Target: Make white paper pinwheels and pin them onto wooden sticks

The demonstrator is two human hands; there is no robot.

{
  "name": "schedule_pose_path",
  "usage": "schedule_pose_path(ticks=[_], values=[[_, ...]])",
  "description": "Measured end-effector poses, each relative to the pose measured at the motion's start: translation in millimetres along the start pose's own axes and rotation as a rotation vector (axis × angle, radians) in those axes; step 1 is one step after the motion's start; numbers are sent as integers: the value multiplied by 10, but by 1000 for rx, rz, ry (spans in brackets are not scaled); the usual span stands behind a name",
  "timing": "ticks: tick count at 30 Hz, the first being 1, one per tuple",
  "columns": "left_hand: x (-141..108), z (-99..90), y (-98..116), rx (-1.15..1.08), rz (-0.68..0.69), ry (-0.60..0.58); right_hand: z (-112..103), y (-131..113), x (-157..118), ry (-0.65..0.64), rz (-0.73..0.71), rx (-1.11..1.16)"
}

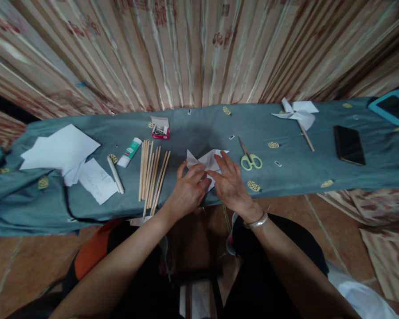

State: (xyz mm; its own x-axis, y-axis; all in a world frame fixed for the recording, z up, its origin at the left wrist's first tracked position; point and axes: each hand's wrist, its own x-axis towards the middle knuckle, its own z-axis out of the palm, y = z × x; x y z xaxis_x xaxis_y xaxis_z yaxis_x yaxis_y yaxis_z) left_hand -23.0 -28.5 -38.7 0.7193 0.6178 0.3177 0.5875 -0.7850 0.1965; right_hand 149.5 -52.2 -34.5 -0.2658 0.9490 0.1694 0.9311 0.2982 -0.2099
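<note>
A person's curled left hand [192,188] touched folded white paper [208,158], its grip unclear, while the right hand [231,186], fingers loosely spread, lay across it near scissors [250,160].

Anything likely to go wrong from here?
Scissors lie beside the right hand; it might brush them.
Loose wooden sticks reach the near edge beside the left forearm, so a bump could send some off.
The small box stands open; knocked, it may spill.
</note>
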Motion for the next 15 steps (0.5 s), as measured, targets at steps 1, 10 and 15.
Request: schedule_pose_path(ticks=[1, 10, 15], values=[[3, 0, -2, -2, -1, -6, -18, 4, -1, -16, -6, -4], [3, 14, -50, -39, -22, 1, -177, 26, -19, -120, -47, -18], [-1, 19, -57, -57, -32, 9, -201, 30, 1, -95, -72, 18]])
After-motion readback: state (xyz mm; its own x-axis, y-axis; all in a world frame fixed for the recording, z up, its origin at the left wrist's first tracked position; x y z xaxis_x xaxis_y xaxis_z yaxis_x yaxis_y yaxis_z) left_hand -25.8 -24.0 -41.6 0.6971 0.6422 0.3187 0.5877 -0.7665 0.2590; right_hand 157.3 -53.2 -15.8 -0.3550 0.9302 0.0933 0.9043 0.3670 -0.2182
